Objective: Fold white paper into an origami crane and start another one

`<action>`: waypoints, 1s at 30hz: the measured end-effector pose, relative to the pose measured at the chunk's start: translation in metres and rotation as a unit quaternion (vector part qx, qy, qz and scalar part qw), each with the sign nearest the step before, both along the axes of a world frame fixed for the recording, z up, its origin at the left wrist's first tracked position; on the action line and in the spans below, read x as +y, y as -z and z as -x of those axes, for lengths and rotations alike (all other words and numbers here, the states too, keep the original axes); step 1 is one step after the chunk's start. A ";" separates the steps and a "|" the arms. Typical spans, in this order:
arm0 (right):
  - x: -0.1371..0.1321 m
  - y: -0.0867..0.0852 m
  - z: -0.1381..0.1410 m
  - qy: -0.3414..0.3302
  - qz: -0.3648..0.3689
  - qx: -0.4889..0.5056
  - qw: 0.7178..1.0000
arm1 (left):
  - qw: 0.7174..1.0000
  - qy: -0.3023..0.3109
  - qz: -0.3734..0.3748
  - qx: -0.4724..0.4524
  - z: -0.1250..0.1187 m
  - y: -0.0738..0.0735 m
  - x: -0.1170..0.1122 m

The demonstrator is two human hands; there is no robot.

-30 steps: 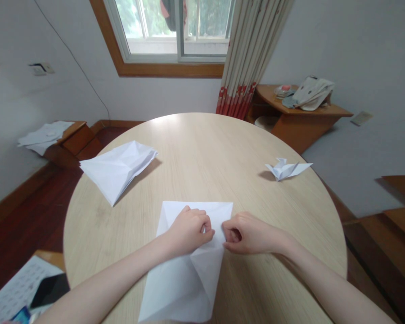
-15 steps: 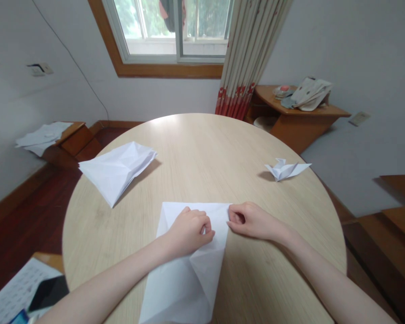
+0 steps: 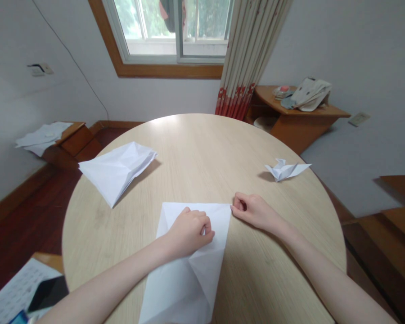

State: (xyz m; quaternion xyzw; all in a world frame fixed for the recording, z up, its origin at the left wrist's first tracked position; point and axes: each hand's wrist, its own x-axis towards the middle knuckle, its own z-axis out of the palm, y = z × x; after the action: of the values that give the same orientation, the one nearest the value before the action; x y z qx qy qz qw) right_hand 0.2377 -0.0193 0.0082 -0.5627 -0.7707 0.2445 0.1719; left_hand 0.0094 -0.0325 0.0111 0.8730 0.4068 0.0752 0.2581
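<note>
A creased white sheet of paper [image 3: 185, 288] lies at the near edge of the round table, with fold lines and a triangular flap showing on its near half. On top of it rests my left hand [image 3: 191, 231], its fingers curled into a loose fist against the sheet; nothing shows inside the fingers. My right hand [image 3: 251, 209] is closed in a pinch at the sheet's far right corner, its fingertips touching the paper there. The rest of the right hand is over bare tabletop.
A large folded paper shape [image 3: 121, 166] is at the table's left. A small folded paper bird [image 3: 283, 170] sits on the right. Beside the table at lower left are a dark phone [image 3: 49, 293] and a printed sheet [image 3: 18, 288]. The tabletop [image 3: 202, 148] is pale wood.
My right hand has shifted slightly up and right, from the sheet's right edge to its far corner. My left hand and the sheet stay where they were.
</note>
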 end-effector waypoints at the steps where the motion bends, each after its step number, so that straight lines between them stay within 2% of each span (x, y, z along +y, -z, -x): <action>1: 0.000 0.000 0.000 0.004 -0.002 0.001 1.000 | 1.000 -0.001 0.000 0.000 0.000 0.000 0.000; 9: 0.000 0.003 0.001 0.012 -0.012 -0.008 1.000 | 1.000 -0.001 0.003 0.006 0.000 -0.002 0.000; 18: -0.019 -0.011 0.016 -0.104 0.063 -0.019 0.992 | 1.000 0.002 0.003 -0.002 0.001 -0.003 0.001; 30: -0.031 -0.022 0.030 -0.166 0.134 -0.040 0.976 | 1.000 0.007 0.001 0.001 0.000 -0.003 0.001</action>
State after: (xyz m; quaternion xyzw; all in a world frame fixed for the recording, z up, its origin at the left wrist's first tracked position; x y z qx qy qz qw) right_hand 0.2078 -0.0506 0.0305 -0.4545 -0.8198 0.3476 0.0210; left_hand 0.0092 -0.0317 0.0141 0.8757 0.4009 0.0727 0.2590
